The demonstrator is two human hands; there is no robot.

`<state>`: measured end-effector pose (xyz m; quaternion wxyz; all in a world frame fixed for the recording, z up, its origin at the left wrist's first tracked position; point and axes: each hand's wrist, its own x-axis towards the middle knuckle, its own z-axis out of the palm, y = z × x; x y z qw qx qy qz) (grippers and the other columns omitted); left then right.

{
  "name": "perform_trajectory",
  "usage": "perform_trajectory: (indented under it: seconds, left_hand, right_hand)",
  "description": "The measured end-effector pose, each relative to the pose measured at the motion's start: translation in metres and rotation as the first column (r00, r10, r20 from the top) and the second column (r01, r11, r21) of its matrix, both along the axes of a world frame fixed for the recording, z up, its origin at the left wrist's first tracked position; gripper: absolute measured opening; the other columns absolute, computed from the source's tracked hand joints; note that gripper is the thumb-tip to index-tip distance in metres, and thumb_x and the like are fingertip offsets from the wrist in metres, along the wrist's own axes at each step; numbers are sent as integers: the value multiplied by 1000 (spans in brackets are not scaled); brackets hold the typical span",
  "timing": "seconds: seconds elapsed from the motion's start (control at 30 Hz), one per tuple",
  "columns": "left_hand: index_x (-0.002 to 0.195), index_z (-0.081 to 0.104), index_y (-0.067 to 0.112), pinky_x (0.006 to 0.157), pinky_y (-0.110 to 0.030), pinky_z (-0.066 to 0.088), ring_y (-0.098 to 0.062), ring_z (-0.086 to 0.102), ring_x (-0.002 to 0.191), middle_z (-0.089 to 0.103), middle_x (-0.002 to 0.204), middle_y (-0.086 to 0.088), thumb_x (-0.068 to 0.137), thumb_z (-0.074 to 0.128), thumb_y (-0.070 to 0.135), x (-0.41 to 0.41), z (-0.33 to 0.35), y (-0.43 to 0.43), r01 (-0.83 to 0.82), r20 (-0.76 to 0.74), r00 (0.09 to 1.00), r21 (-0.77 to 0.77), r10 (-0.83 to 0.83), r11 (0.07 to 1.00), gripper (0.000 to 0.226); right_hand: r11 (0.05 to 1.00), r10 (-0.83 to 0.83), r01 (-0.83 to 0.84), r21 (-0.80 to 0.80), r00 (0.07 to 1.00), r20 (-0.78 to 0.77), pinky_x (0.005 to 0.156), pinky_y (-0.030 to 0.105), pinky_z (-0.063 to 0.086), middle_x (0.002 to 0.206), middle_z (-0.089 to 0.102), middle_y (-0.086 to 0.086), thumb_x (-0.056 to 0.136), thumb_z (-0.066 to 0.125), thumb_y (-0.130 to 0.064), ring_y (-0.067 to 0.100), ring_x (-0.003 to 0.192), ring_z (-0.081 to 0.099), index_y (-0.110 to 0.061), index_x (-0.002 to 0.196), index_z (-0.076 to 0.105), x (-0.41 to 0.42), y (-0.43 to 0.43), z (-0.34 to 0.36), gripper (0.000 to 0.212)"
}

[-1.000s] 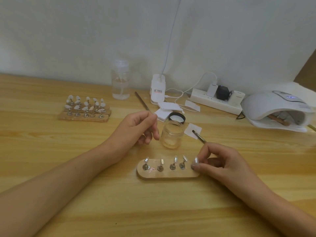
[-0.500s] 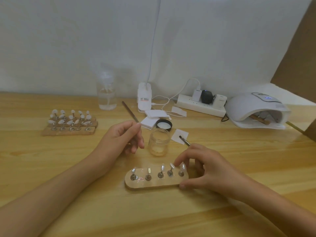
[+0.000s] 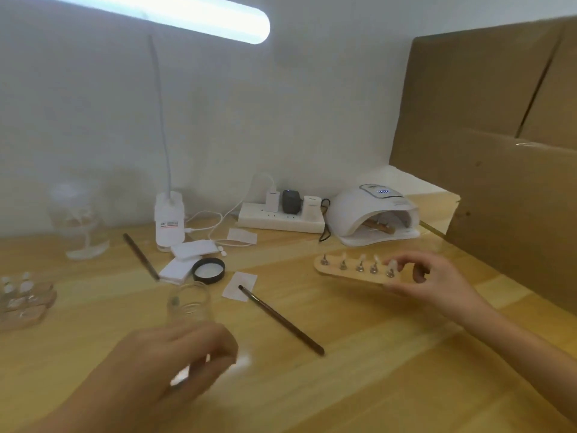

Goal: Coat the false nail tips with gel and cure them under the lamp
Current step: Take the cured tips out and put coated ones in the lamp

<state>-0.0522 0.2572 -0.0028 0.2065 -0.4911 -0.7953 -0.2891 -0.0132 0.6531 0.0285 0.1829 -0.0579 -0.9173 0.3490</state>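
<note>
Right hand carries the tip board in front of the curing lamp.

Nearest, the left hand (image 3: 168,367) hovers over the pale wooden table (image 3: 374,385), blurred, fingers curled; whether it pinches anything cannot be told. Beyond it stands a clear glass jar (image 3: 189,303), and right of that lies a dark thin brush (image 3: 281,320) with its tip on a small white paper square (image 3: 240,285). Farther right, the right hand (image 3: 437,282) pinches the right end of an oval wooden board (image 3: 340,273), thumb under, fingers over; five false nail tips (image 3: 362,257) stand on it on metal pegs. Past the jar lie a round black lid (image 3: 208,270) and a second dark brush (image 3: 140,256). Just beyond the board sits the white dome-shaped curing lamp (image 3: 359,210), its display lit and another wooden holder (image 3: 377,225) inside. A white power strip (image 3: 281,220) lies left of it, against the wall.
</note>
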Motion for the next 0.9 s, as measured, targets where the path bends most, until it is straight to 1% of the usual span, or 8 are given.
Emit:
perform_trajectory:
  seconds: [0.07, 0.13, 0.2, 0.3, 0.4, 0.53, 0.67, 0.9]
  left_hand:
    - [87, 68, 38, 58, -22, 55, 6, 58, 72, 63, 87, 26, 95, 47, 43, 2, 4, 30, 69, -142, 984, -250, -107, 966, 23]
    - [94, 71, 39, 68, -21, 56, 1, 64, 87, 66, 98, 24, 91, 45, 46, 0, 9, 63, 86, -152, 976, -375, -153, 923, 27]
    - [114, 65, 41, 86, -17, 50, 2, 57, 109, 60, 118, 24, 96, 33, 53, -5, 20, 99, 70, -65, 993, -379, -102, 923, 39]
    - [141, 41, 38, 107, -25, 33, -3, 34, 132, 38, 144, 20, 97, 21, 61, -31, 17, 150, 28, 120, 992, -420, 25, 907, 54]
    - [148, 34, 31, 112, -37, 31, -14, 32, 138, 33, 152, 9, 101, 28, 57, -57, 12, 187, -1, 88, 994, -573, 63, 819, 54]
    - [150, 29, 32, 114, -42, 29, -17, 30, 140, 29, 155, 6, 99, 34, 58, -79, 1, 203, 1, 99, 992, -621, 77, 784, 57]
    - [151, 24, 37, 116, -42, 21, -15, 25, 142, 25, 155, 8, 99, 27, 61, -81, -12, 205, -19, 91, 992, -573, 87, 819, 57]
    - [152, 23, 39, 118, -41, 16, -13, 22, 143, 25, 156, 12, 100, 28, 59, -81, -15, 203, -6, 144, 985, -528, 97, 849, 55]
  right_hand:
    - [998, -55, 54, 15, 998, 13, 56, 15, 34, 91, 60, -5, 67, 90, -19, 7, 61, 36, -28, 97, 73, -13, 26, -6, 35]
    - [995, -96, 96, 27, 995, 22, 57, 15, 35, 89, 60, -9, 67, 90, -21, 9, 64, 41, -31, 88, 70, -27, 42, -15, 31]
    - [993, -120, 120, 14, 993, 20, 59, 22, 37, 86, 62, -12, 66, 91, -23, 5, 66, 47, -35, 78, 68, -43, 52, -23, 29]
    - [992, -130, 130, 3, 991, 27, 63, 19, 38, 85, 65, -15, 66, 91, -26, -7, 73, 55, -40, 77, 68, -64, 58, -32, 30]
    - [992, -127, 126, 21, 986, 111, 72, 23, 42, 96, 68, -14, 67, 90, -32, -2, 88, 58, -41, 90, 69, -73, 66, -31, 33]
    - [1000, -28, 23, 19, 948, 318, 67, 11, 38, 105, 68, -10, 76, 85, -22, 0, 91, 59, -39, 112, 66, -73, 96, -13, 44]
    - [960, -279, 281, 8, 949, 145, 76, 31, 45, 102, 67, 10, 91, 69, -13, 26, 95, 62, -16, 121, 65, -93, 119, -12, 30]
    - [904, -400, 386, 183, 915, 46, 65, 30, 40, 93, 66, -2, 90, 69, -29, 23, 91, 61, -18, 110, 66, -133, 96, -30, 24]
